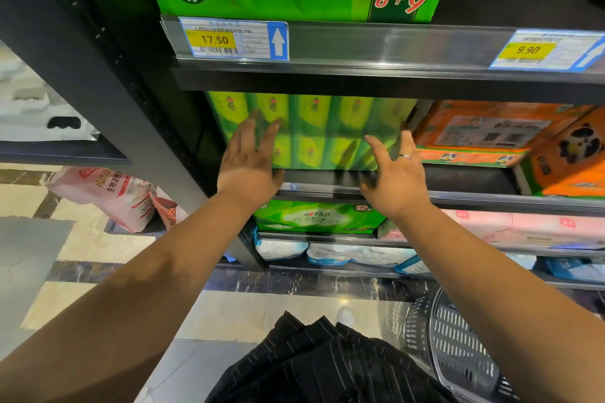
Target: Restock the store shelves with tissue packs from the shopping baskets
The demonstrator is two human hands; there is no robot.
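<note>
Shelf (458, 178) with green tissue pack (320, 131)

Seen from above, a person's left hand (250, 160) lies flat with fingers spread against the front of a green tissue pack (322, 131) on a dark store shelf (458, 85). Their right hand (394, 177), wearing a ring, reaches with straight fingers to the pack's right edge. Orange packs (474, 131) sit just beside it, and a grey shopping basket (458, 347) stands on the floor, lower right
</note>
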